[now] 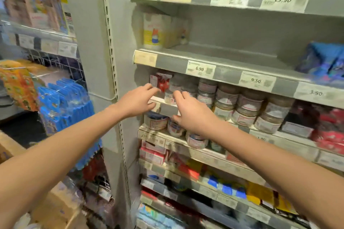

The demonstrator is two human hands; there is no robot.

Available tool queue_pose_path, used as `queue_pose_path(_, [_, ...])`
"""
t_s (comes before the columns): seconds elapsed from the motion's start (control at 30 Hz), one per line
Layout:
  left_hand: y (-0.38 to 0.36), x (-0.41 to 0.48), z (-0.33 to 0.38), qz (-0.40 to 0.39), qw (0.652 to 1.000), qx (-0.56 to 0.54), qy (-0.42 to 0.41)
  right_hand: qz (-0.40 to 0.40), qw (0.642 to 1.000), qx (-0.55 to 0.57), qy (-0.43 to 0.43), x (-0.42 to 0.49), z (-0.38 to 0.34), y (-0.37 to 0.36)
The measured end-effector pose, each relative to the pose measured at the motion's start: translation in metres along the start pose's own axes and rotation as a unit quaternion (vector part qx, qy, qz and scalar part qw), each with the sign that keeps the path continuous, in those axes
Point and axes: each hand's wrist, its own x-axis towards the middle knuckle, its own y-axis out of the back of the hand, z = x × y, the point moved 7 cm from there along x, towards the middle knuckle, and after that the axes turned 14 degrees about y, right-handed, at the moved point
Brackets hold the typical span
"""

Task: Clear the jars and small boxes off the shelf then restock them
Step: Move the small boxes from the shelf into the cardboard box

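- The left hand reaches to the far left end of the shelf. Its fingers are loosely spread and hold nothing, and the tips are right at the small box, red and white. The thumb sits low, by the shelf's front edge.
- The right hand is just beside it. Its fingers are straight and a little apart, pointing at a small jar next to the box. Blur hides whether the tips touch it yet.
- The other jars run off to the right along this shelf, stacked two high and packed side by side. More stand on the lower shelf.
- The shelf looks full, so clearing seems barely begun. The step in hand is the first pick at the left end.
- To do it well, the left hand should pinch the small box by its two sides and draw it straight out, so it does not drag against the jar beside it.
- The right hand should curl round a jar's body rather than its lid, and take an upper jar before the one beneath it, since pulling a lower one would likely tip the stack.
- The price rail above hangs close over the jar tops. Jars should come forward rather than up, with the knuckles kept low.
- The jars look smooth and possibly slippery, so a full wrap is safer than a fingertip hold.
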Motion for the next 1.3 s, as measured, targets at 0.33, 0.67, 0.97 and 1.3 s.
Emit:
queue_pose_path(0.33, [-0.045,0.11,-0.02,-0.061,0.996,0.03,0.063,-0.011,0.999,-0.037,-0.004,0.04,0.037,-0.025])
queue_pose_path(0.67, [-0.079,0.169,-0.027,-0.061,0.992,-0.108,-0.017,-0.05,0.993,-0.097,0.039,0.06,0.042,-0.05])
queue_pose_path(0.97, [-0.072,0.151,-0.027,-0.064,0.99,-0.127,0.0,-0.042,0.99,-0.119,0.057,0.058,0.031,-0.045])
queue_pose_path(1.3, [-0.011,0.067,-0.021,0.09,0.971,-0.22,-0.005,-0.005,0.991,-0.121,0.059,0.052,0.019,-0.026])
